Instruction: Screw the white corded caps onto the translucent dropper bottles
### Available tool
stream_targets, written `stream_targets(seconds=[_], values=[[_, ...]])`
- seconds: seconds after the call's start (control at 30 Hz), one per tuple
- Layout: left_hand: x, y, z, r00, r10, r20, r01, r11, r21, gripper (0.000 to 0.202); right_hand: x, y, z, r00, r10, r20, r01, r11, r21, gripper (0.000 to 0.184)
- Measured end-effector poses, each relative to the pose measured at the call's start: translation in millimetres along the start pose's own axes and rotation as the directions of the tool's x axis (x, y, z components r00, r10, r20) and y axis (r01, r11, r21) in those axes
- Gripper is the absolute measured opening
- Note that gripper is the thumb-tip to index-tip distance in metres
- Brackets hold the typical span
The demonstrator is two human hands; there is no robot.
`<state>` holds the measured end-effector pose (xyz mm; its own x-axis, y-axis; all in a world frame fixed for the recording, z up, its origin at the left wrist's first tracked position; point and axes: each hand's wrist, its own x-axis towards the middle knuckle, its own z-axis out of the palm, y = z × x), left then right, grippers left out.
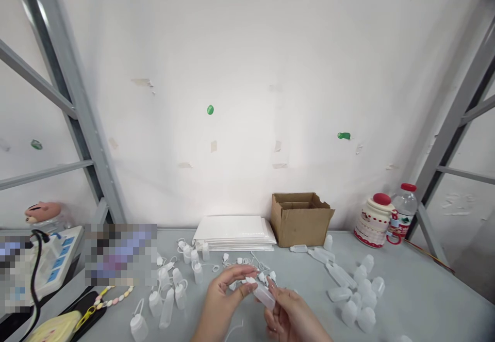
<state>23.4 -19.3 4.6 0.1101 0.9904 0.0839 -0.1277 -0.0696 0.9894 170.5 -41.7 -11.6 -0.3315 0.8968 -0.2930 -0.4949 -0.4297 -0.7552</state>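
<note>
My right hand [290, 311] is closed around the lower end of a small translucent plastic squeeze bottle [264, 295], which lies tilted between my hands. At its upper left end is a white cap [251, 280], and my left hand [228, 293] has its thumb and fingers closed about it. Whether the cap is fully seated cannot be told. Just behind my fingers lie several loose white caps with thin straps [225, 257]. To the left stand several small bottles with strapped caps [180, 294], and one longer bottle [166, 308] lies among them.
Several uncapped bottles [363, 293] are scattered at the right. A stack of white envelopes [232, 231] and an open cardboard box [299, 226] stand against the wall. A jar [373, 221] and a water bottle [404, 210] are at the far right. A beaded strap [116, 298] lies left.
</note>
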Motion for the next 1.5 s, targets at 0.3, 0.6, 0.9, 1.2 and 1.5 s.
stream_targets(seconds=[0.3, 0.6, 0.9, 1.2, 1.5], values=[[2.3, 0.7, 1.1, 0.985, -0.161, -0.067, 0.149, 0.976, -0.159, 0.028, 17.1, 19.5, -16.9, 0.969, -0.244, -0.030, 0.229, 0.941, -0.248, 0.060], [1.5, -3.1, -0.7, 0.981, -0.193, 0.009, 0.189, 0.950, -0.247, 0.033, 13.2, 15.8, -13.3, 1.000, -0.024, -0.003, 0.023, 0.970, -0.242, 0.061], [0.5, -2.4, 0.2, 0.977, -0.204, -0.056, 0.187, 0.959, -0.214, 0.030, 19.8, 23.0, -17.1, 0.948, -0.307, -0.081, 0.259, 0.896, -0.361, 0.055], [2.7, -0.1, -0.5, 0.989, -0.147, -0.016, 0.142, 0.975, -0.173, 0.031, 13.5, 18.6, -11.6, 1.000, 0.020, -0.009, -0.021, 0.986, -0.167, 0.060], [4.1, -2.7, -3.1, 0.989, -0.147, -0.025, 0.142, 0.978, -0.150, 0.036, 17.0, 24.2, -16.1, 0.957, -0.285, -0.054, 0.243, 0.888, -0.390, 0.051]])
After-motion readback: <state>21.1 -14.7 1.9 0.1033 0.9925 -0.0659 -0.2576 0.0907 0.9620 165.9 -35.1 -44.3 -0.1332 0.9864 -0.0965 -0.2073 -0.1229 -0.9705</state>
